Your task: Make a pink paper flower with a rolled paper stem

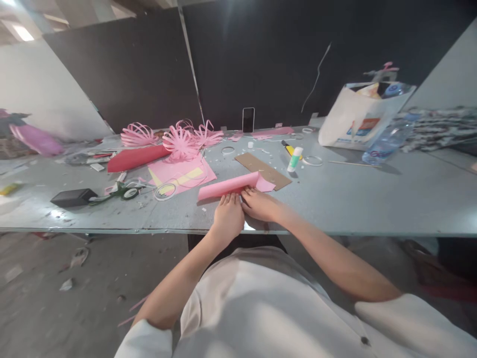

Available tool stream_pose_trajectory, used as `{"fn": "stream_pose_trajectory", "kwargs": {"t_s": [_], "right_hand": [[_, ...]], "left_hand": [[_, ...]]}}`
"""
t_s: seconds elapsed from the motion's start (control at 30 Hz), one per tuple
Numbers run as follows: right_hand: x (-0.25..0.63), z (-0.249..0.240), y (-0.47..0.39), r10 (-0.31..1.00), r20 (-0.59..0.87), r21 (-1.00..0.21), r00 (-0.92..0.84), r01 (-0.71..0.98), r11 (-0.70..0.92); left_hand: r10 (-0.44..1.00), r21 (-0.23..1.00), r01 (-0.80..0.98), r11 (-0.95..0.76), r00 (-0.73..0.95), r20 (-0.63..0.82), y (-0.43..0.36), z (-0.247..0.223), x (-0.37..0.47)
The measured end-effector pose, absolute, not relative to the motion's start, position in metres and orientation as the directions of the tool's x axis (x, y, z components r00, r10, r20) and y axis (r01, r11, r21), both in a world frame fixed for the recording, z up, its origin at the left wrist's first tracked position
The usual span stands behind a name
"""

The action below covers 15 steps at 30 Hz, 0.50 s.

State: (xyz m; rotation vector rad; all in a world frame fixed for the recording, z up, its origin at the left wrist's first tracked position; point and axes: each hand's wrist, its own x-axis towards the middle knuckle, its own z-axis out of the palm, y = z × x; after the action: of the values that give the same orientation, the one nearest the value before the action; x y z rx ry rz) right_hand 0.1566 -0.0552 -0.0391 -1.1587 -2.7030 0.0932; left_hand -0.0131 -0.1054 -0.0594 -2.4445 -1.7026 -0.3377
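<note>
A pink sheet of paper (227, 187), curled over into a loose roll, lies near the front edge of the table. At the middle of its near side, my left hand (229, 215) has its fingers together, pressed on the paper. Close beside it, almost touching, my right hand (261, 203) holds the same edge with bent fingers, thumb side hidden. The paper's right end flares open onto a strip of brown cardboard (257, 166). Behind that strip, a glue stick (294, 160) stands by a yellow-and-black utility knife (286, 147).
Left of the paper lie scissors (128, 191), a dark block (73, 198), flat pink sheets (208, 171) and a red roll (137, 158). Pink paper-strip balls (182, 141) and a phone (248, 120) are farther back. A white bag (343, 119) and plastic bottle (383, 146) stand right.
</note>
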Motion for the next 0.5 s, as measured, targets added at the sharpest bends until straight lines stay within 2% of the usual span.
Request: {"fn": "stream_pose_trajectory", "kwargs": {"t_s": [0.13, 0.33, 0.5], "right_hand": [[0.156, -0.041, -0.047, 0.720, 0.185, -0.134, -0.669, 0.708, 0.693], [0.157, -0.044, -0.046, 0.727, 0.182, -0.126, -0.662, 0.718, 0.685], [0.167, -0.052, -0.052, 0.719, 0.179, -0.137, -0.672, 0.706, 0.694]], "left_hand": [[0.915, 0.028, 0.938, -0.345, 0.330, 0.232, -0.104, -0.055, -0.013], [0.901, -0.036, 0.915, -0.402, 0.402, 0.166, -0.093, -0.032, -0.019], [0.895, -0.069, 0.908, -0.413, 0.418, 0.157, -0.089, -0.035, -0.017]]}}
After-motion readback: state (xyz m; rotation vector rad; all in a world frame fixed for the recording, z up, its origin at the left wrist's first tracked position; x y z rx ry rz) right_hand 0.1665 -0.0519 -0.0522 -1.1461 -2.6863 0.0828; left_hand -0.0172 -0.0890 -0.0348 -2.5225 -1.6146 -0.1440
